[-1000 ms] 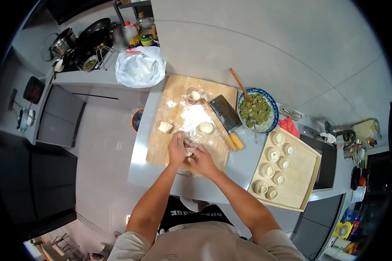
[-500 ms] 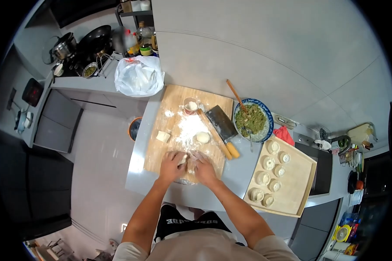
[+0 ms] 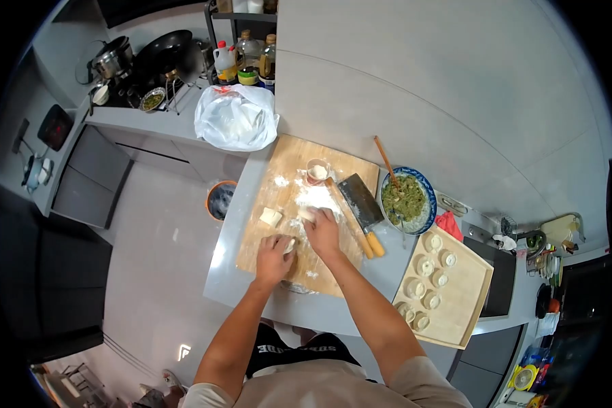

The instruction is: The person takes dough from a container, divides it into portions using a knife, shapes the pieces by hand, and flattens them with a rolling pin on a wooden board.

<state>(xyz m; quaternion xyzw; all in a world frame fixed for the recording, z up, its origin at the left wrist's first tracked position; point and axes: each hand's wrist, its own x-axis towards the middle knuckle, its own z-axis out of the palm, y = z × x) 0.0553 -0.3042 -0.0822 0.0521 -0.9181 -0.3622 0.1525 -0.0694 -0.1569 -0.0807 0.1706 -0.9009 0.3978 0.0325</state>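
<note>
On the floured wooden board (image 3: 306, 153), my left hand (image 3: 274, 259) curls round a small piece of dough (image 3: 290, 245) near the front edge. My right hand (image 3: 322, 232) reaches farther in, with its fingers closed on a round dough ball (image 3: 307, 215) that they partly cover. A square dough piece (image 3: 270, 217) lies just beyond my left hand. Right of my right hand are a rolling pin (image 3: 349, 216) and a cleaver (image 3: 361, 202) with a yellow handle. A small cup (image 3: 317, 172) holding something white stands at the back of the board.
A blue-rimmed bowl (image 3: 430, 197) of green filling holds a wooden stick and a spoon. On the right, a wooden tray (image 3: 464, 309) bears several round dough pieces. At the back left are a white plastic bag (image 3: 236, 119) and bottles (image 3: 248, 58). An orange-rimmed bin (image 3: 221, 200) stands on the floor.
My hands have moved apart. My right hand has gone forward to the round dough ball and closed on it, while my left hand stays near the front with its piece. The camera view has shifted.
</note>
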